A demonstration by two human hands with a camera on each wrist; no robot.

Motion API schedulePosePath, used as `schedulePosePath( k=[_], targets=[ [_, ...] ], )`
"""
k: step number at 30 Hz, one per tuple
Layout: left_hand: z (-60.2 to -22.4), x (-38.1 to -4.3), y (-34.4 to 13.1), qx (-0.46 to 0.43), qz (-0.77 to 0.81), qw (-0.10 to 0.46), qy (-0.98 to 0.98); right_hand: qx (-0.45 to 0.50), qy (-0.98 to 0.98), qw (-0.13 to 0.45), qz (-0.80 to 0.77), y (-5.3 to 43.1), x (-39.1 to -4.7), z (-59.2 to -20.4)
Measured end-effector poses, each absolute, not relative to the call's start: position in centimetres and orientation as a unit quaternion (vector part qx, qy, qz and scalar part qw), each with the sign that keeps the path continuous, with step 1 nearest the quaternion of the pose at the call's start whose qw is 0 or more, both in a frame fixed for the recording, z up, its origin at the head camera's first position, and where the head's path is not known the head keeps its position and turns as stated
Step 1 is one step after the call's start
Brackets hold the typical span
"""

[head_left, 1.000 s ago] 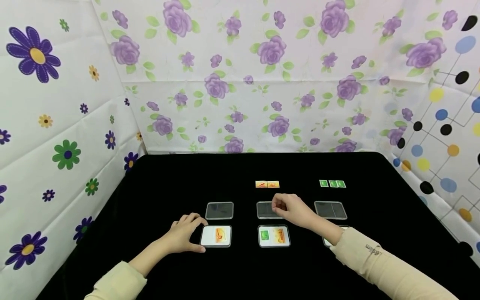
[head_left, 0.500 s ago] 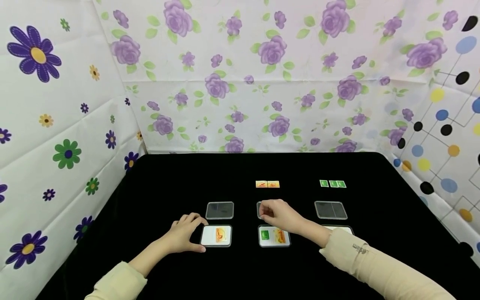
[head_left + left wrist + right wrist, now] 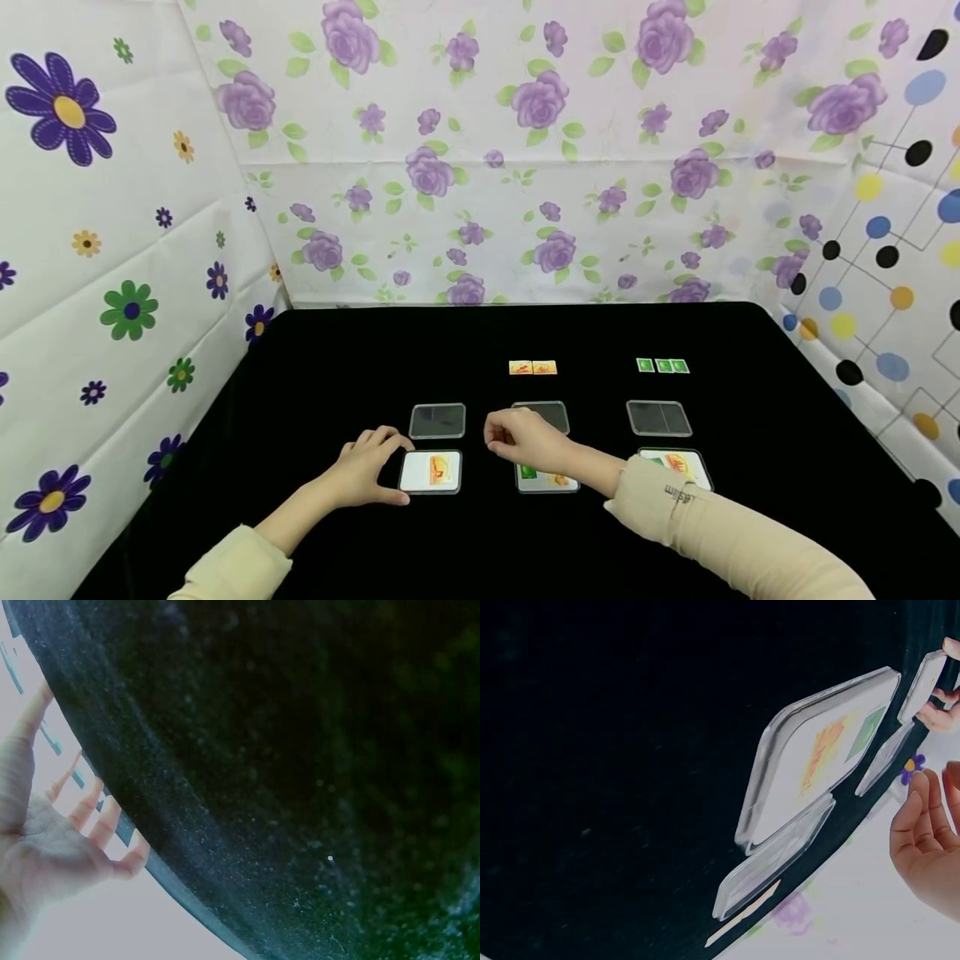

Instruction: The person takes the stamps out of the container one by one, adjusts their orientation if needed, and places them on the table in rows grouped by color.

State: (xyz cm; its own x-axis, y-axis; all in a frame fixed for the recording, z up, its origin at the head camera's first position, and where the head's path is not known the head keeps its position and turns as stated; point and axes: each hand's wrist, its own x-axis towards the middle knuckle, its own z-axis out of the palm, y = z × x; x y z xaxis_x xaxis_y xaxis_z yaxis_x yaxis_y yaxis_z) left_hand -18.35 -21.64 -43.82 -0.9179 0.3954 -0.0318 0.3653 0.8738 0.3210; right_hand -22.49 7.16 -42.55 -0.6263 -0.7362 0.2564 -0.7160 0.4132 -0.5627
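Observation:
In the head view, my left hand (image 3: 366, 472) holds a clear case with a white insert (image 3: 415, 473) by its left side, thumb at the near corner and index finger at the far one. An orange stamp-like picture (image 3: 440, 471) lies on that insert's right half. My right hand (image 3: 531, 439) hovers between this case and the middle case (image 3: 546, 487), its fingers bent towards the thumb. Whether something small is pinched there is hidden. The right wrist view shows the right hand (image 3: 928, 851) with curled fingers, fingertips partly cut off. Green and orange pictures lie on the middle case.
Behind the cases lie three clear covers: left (image 3: 438, 422), middle (image 3: 551, 414) and right (image 3: 658, 418). A third filled case (image 3: 701, 479) is partly behind my right sleeve. Two orange stamps (image 3: 532, 367) and three green ones (image 3: 663, 366) lie farther back on the black cloth (image 3: 360, 358).
My right hand has moved left and slightly nearer, from over the middle cover to the gap beside the left case. The left hand has kept its place.

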Motion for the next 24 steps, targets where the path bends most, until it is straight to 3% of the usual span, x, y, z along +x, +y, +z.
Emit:
schedulePosePath(
  k=[8, 24],
  targets=[
    [-43.9, -18.3, -21.7, 0.199, 0.16, 0.048, 0.966, -0.436, 0.844, 0.049, -0.308, 5.3, -22.5, -43.0],
    [-43.7, -18.3, -21.6, 0.197, 0.166, 0.056, 0.965, -0.424, 0.865, 0.062, -0.261, 2.4, -21.9, -43.2]
  ],
)
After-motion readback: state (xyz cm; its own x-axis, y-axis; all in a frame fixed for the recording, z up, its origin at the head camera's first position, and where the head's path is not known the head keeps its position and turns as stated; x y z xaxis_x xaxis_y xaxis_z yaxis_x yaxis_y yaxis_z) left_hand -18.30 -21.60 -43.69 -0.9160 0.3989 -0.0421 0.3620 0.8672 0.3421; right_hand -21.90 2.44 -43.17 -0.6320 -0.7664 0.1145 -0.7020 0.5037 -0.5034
